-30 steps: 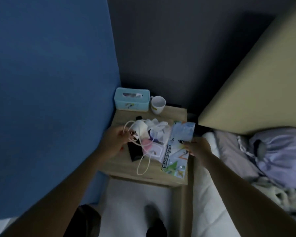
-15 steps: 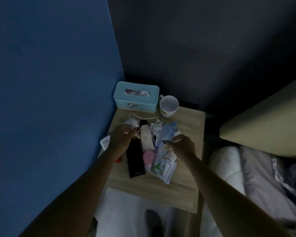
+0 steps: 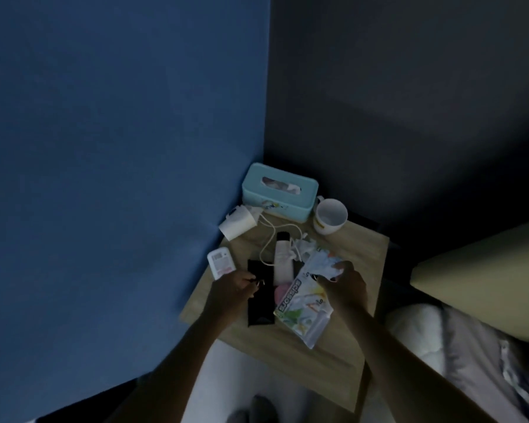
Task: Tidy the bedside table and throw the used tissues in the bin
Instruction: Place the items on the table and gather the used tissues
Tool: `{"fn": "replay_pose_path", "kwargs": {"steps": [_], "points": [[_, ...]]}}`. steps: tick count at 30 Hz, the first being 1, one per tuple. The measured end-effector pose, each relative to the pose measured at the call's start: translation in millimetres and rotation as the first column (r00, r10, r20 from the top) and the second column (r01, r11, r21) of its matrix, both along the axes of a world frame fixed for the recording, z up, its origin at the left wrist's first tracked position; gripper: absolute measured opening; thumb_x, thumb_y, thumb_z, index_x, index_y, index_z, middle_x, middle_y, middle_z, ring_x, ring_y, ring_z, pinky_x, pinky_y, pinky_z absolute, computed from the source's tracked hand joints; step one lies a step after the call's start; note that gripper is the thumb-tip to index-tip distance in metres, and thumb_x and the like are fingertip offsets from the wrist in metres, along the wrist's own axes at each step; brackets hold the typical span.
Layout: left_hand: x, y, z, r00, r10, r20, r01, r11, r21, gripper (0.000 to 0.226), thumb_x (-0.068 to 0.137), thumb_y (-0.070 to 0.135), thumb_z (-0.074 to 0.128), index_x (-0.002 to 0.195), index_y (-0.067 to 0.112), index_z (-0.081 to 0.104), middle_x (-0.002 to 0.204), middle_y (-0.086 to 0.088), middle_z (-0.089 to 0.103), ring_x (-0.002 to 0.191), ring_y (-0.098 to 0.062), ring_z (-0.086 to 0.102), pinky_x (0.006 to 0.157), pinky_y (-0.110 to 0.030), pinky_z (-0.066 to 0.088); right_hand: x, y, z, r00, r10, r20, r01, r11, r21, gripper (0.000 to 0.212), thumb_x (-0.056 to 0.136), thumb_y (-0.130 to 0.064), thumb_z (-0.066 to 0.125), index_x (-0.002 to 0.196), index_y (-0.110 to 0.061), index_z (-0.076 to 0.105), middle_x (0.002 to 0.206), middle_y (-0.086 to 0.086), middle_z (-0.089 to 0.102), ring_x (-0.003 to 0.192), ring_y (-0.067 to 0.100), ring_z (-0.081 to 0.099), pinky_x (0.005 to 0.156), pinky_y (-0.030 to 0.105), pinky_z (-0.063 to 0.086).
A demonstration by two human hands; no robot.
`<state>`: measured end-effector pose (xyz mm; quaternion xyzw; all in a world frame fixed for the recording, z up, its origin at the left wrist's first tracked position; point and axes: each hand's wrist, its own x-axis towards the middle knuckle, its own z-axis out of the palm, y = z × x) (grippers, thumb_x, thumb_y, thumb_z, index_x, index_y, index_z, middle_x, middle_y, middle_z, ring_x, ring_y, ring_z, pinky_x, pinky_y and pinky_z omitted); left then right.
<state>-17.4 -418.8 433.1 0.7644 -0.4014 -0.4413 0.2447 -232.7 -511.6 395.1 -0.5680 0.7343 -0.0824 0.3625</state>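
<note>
On the wooden bedside table (image 3: 342,355), my right hand (image 3: 344,285) pinches a crumpled white tissue (image 3: 330,265) lying on top of a colourful scissors package (image 3: 301,306). Another crumpled tissue (image 3: 303,244) lies just behind it. My left hand (image 3: 234,290) hovers at the left edge of a black flat device (image 3: 260,309), fingers loosely curled, holding nothing I can see. A white charger plug (image 3: 237,224) with its cable lies at the back left. A light blue tissue box (image 3: 280,193) stands in the corner.
A white mug (image 3: 330,216) stands right of the tissue box. A small white bottle (image 3: 220,264) lies at the table's left edge by the blue wall. A white remote-like stick (image 3: 283,261) and a pink item (image 3: 281,293) lie mid-table. The bed (image 3: 458,340) is at right.
My left hand has let go of the charger, which now lies at the back left, and has drawn back to the black device. My right hand has moved onto the tissue.
</note>
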Motion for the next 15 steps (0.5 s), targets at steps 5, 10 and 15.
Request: {"fn": "replay_pose_path", "kwargs": {"steps": [5,10,15], "points": [[9.4,36.9,5.1,0.996,0.085,0.019,-0.084,0.996,-0.032,0.017,0.087,0.020,0.062,0.102,0.014,0.069,0.106,-0.010,0.072,0.099,-0.023,0.067,0.086,-0.036,0.054,17.9,-0.2,13.3,0.999,0.037,0.037,-0.036,0.999,-0.026,0.049,0.078,-0.034,0.076,0.116,-0.015,0.052,0.115,0.015,0.061,0.104,0.032,0.059,0.077,0.032,0.043],[5.9,53.6,-1.1,0.989,0.112,0.093,-0.103,0.990,-0.096,0.026,0.087,0.026,0.059,0.104,0.007,0.067,0.107,-0.014,0.070,0.101,-0.029,0.065,0.088,-0.041,0.052,21.6,-0.2,6.1,0.992,0.118,0.046,-0.112,0.987,-0.111,0.045,0.079,-0.031,0.074,0.115,-0.013,0.052,0.111,0.015,0.063,0.100,0.031,0.060,0.070,0.029,0.041],[-22.9,68.7,-2.4,0.970,0.231,0.071,-0.219,0.965,-0.148,0.027,0.089,0.019,0.059,0.114,0.009,0.063,0.112,-0.010,0.068,0.106,-0.027,0.063,0.084,-0.026,0.048,9.5,16.4,-2.1,0.978,0.197,0.075,-0.184,0.971,-0.156,0.043,0.078,-0.030,0.075,0.110,-0.014,0.052,0.111,0.015,0.062,0.101,0.031,0.060,0.076,0.034,0.049]]}}
